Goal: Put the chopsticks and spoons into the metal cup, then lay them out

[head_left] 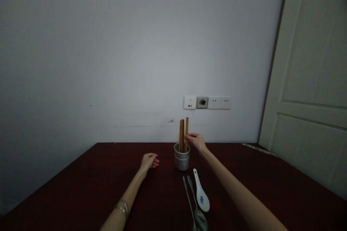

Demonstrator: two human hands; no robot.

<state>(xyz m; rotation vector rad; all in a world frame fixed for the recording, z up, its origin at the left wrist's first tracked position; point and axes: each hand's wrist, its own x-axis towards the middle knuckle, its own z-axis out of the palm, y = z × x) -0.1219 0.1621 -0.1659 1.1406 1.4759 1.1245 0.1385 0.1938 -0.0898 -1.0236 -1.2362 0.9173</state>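
Note:
Several wooden chopsticks [181,133] stand upright in a grey metal cup [181,162]. My right hand [196,140] is closed at the cup's right side, its fingertips pinching a lighter chopstick [187,126] whose lower end is inside the cup. To the left of the cup, apart from it, my left hand [149,161] rests at the table with its fingers loosely curled and nothing visible in them. In front of the cup lie a white soup spoon [202,195] with a blue mark and two metal spoons [200,219], partly cut off at the lower edge.
The dark red table [89,187] reaches the pale wall [151,61] behind the cup. Sockets and switches [207,102] sit on that wall. A thin strip [258,149] lies near the back right edge, beside a panelled door [311,79].

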